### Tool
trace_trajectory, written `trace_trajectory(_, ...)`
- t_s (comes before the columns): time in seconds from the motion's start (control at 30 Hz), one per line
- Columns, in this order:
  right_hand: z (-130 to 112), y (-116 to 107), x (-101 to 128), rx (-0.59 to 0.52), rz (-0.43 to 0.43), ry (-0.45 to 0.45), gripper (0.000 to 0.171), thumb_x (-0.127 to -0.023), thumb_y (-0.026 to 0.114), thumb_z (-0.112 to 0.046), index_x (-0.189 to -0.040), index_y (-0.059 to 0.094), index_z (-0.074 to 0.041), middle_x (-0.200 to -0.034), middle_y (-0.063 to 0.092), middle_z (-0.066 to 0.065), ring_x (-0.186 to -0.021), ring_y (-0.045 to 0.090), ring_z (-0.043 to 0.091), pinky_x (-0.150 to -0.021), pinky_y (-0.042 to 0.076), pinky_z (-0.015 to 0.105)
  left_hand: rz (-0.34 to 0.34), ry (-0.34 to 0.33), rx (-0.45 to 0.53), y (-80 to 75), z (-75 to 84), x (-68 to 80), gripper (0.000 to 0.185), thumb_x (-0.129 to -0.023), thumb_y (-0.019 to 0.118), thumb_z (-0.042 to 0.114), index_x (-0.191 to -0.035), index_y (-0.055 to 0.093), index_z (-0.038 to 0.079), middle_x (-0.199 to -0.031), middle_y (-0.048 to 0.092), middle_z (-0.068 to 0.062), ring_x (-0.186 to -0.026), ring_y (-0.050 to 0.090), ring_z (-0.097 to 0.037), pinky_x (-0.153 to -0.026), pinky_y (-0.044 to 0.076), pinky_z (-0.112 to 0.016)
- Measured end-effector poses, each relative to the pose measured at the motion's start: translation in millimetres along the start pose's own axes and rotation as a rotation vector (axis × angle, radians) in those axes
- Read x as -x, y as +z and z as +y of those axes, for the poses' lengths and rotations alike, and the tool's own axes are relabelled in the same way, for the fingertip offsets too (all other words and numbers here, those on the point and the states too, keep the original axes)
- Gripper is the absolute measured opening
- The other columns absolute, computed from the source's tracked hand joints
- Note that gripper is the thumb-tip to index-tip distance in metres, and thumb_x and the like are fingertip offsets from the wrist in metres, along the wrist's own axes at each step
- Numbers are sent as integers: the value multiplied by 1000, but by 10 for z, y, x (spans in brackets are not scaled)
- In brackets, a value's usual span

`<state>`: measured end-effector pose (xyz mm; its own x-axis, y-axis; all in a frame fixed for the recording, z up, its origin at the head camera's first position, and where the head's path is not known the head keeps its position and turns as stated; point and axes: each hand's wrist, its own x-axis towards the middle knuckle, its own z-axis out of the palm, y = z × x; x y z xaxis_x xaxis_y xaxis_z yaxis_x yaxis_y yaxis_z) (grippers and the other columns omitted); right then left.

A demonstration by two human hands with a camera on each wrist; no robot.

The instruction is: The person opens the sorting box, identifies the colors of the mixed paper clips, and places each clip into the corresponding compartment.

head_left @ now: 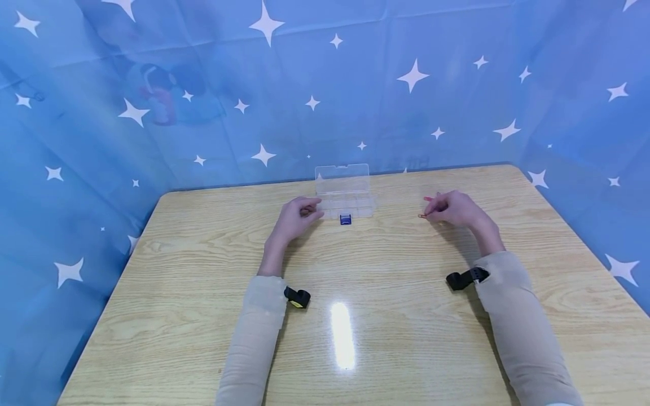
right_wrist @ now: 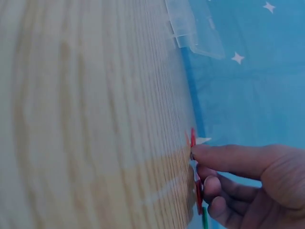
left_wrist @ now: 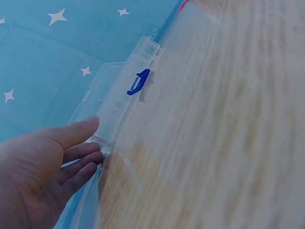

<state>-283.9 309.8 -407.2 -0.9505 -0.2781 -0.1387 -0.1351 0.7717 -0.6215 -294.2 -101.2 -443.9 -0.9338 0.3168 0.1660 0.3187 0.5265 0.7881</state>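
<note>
a clear box (head_left: 345, 194) with its lid raised and a blue latch (head_left: 345, 219) is seen at 12 o'clock on the table (head_left: 203, 316), its left end touched by the relaxed fingers of the left hand (head_left: 299, 215). at 2 o'clock, well apart from it, red clips (head_left: 428, 199) are pinched under the curled fingers of the right hand (head_left: 453, 208).

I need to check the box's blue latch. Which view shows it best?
The left wrist view: the blue latch appears large and sharp on the clear box's front edge, near the left hand. The head view shows it only as a tiny blue spot. The right wrist view shows none of it.
</note>
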Motion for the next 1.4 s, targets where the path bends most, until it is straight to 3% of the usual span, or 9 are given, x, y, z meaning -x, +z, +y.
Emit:
trace_trajectory(0.1,21,9,4,-1,7,13,18,-94,73,-13,-103,74,2,-93,71,10,-81,55,24,-62,41,30,-1,4,-3,7,-8,2,41,-98,71,18,-135,64,2,-118,66,-15,-110,64,-26,-99,54,-33)
trace_trajectory(0.2,33,10,15,-12,7,18,18,-94,73,-13,-104,73,2,-91,70,9,-71,49,17,-59,41,29,0,5,-5,11,-7,1,41,-97,71,18,-135,64,2,-118,65,-15,-110,64,-26,-100,54,-33)
trace_trajectory(0.33,23,3,29,-22,9,13,18,-95,71,-12,-105,72,3,-93,70,12,-73,53,17,-58,42,28,-1,1,-9,9,-3,3,41,-98,70,18,-136,64,3,-118,65,-15,-110,64,-26,-100,53,-34)
trace_trajectory(0.53,-30,-21,52,-17,35,-9,19,-97,68,-13,-105,71,4,-96,71,17,-91,63,35,-59,44,26,1,-8,-16,2,7,15,42,-98,70,19,-136,63,3,-119,65,-14,-111,64,-26,-101,53,-34)
trace_trajectory(0.77,-95,-31,56,-42,69,-20,20,-98,67,-15,-107,70,3,-96,71,17,-81,65,27,-61,53,28,-1,-6,-22,7,9,18,42,-98,69,19,-137,63,3,-119,65,-15,-111,64,-27,-101,53,-34)
trace_trajectory(1.07,-221,-25,51,-70,78,-27,24,-100,64,-19,-112,69,2,-104,68,21,-87,63,33,-66,57,38,3,-15,-21,11,13,13,41,-98,70,19,-135,64,3,-119,65,-15,-112,63,-27,-102,52,-34)
trace_trajectory(1.27,-358,6,2,-85,108,-39,24,-99,66,-21,-110,70,0,-104,69,21,-87,62,33,-59,55,38,-1,-8,-26,7,13,15,41,-98,69,19,-136,64,5,-119,65,-14,-112,63,-26,-101,53,-35)
trace_trajectory(1.4,-441,55,-56,-86,140,-67,19,-98,67,-18,-107,72,-1,-101,71,17,-86,63,29,-59,52,31,-3,-5,-25,6,16,18,40,-98,69,19,-136,64,5,-119,65,-14,-112,63,-26,-101,53,-35)
